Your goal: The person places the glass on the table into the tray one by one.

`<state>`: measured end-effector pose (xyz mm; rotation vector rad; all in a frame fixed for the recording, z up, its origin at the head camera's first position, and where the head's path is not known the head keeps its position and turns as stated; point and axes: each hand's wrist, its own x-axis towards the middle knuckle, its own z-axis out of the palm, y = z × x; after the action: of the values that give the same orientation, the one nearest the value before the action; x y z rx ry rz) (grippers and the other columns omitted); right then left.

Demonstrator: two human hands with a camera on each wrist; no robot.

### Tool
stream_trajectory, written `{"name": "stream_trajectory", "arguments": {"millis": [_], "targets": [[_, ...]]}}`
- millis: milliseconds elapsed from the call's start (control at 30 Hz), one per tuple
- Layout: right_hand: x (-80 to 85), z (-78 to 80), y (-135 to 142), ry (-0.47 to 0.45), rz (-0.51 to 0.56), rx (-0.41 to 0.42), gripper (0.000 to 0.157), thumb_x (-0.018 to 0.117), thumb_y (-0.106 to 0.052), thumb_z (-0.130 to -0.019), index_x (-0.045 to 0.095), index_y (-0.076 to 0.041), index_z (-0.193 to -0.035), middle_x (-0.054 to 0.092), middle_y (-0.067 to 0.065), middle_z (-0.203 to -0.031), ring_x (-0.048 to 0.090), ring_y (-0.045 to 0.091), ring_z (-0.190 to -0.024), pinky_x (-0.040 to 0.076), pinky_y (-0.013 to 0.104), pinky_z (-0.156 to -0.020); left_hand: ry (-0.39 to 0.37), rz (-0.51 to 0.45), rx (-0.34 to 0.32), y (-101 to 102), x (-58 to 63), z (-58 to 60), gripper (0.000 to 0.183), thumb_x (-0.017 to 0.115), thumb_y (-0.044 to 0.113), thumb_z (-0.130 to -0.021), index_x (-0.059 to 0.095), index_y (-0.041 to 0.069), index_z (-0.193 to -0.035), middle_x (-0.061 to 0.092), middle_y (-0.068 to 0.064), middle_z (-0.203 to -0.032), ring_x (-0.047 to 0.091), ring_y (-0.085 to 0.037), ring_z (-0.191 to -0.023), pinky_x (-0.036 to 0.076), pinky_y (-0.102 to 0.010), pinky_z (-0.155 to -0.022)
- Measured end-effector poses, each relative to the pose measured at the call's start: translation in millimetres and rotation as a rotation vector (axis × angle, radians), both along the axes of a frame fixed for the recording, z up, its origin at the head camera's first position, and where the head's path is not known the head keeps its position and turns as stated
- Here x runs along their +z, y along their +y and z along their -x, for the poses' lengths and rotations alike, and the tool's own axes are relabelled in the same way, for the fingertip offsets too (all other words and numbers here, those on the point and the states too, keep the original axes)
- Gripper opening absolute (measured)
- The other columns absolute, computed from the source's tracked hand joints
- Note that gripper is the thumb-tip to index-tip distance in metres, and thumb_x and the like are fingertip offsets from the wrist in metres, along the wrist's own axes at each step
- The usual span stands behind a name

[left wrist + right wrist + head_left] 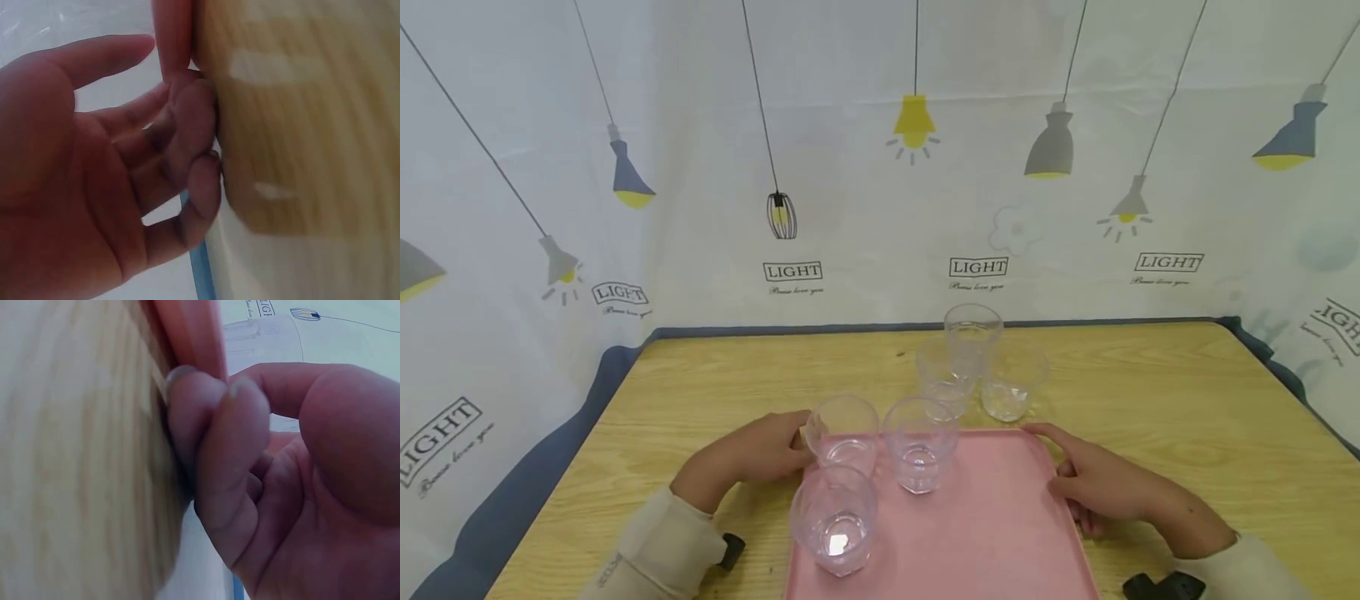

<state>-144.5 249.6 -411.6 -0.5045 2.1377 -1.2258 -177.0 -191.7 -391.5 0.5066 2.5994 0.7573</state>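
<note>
A pink tray (977, 525) lies on the wooden table. My left hand (763, 450) grips its left edge near the far corner, fingertips partly hidden behind a cup. In the left wrist view, the fingers (194, 119) curl at the tray's edge, close against the tabletop. On the right side, my right hand (1108, 487) holds the other edge, thumb at the rim and index finger along the far corner. Three clear plastic cups stand upright on the tray's left half: a front cup (835, 521), a back-left cup (848, 437) and another cup (921, 450) beside it.
Beyond the tray's far edge, three more clear cups cluster on the table (722, 375): a rear cup (973, 325), a left cup (942, 375) and a right cup (1009, 387). A lamp-printed cloth (865, 192) hangs behind and at both sides.
</note>
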Motion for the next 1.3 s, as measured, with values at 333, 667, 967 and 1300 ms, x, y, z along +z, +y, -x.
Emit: {"name": "stream_trajectory", "arguments": {"millis": [333, 667, 967, 1300], "targets": [[7.7, -0.4, 0.6, 0.035, -0.062, -0.035, 0.061, 0.050, -0.028, -0.095, 0.016, -0.024, -0.145, 0.057, 0.009, -0.060, 0.053, 0.018, -0.042, 0.046, 0.042, -0.039, -0.053, -0.052, -0.072, -8.7, -12.1, 6.4, 0.034, 0.062, 0.042, -0.085, 0.050, 0.027, -0.112, 0.051, 0.003, -0.066, 0.048, -0.012, -0.058, 0.042, -0.029, -0.053], [45.0, 18.3, -8.7, 0.447, -0.260, -0.415, 0.062, 0.050, -0.057, -0.086, 0.041, -0.014, -0.131, 0.056, 0.014, -0.104, 0.058, 0.027, -0.080, 0.049, 0.038, -0.060, -0.128, -0.099, -0.029, -14.4, -11.8, 4.5, 0.029, 0.065, 0.040, -0.082, 0.049, 0.027, -0.103, 0.055, -0.002, -0.065, 0.049, -0.015, -0.054, 0.042, -0.031, -0.052], [34.7, 36.7, -28.5, 0.613, -0.164, -0.386, 0.083, 0.058, -0.050, -0.085, 0.014, -0.016, -0.147, 0.019, 0.016, -0.150, 0.029, 0.038, -0.131, 0.034, 0.058, -0.096, -0.131, -0.113, -0.025, -9.2, -13.6, 5.7, 0.026, 0.064, 0.038, -0.083, 0.050, 0.027, -0.102, 0.056, -0.004, -0.063, 0.049, -0.014, -0.051, 0.042, -0.031, -0.048], [27.4, 42.9, -34.9, 0.559, -0.124, -0.438, 0.083, 0.052, -0.052, -0.087, 0.008, -0.016, -0.148, 0.021, 0.013, -0.151, 0.035, 0.038, -0.129, 0.038, 0.056, -0.095, -0.083, -0.078, -0.019, -8.4, -9.2, 6.1, 0.032, 0.066, 0.040, -0.081, 0.049, 0.029, -0.106, 0.056, 0.000, -0.066, 0.051, -0.014, -0.054, 0.042, -0.031, -0.049]]}}
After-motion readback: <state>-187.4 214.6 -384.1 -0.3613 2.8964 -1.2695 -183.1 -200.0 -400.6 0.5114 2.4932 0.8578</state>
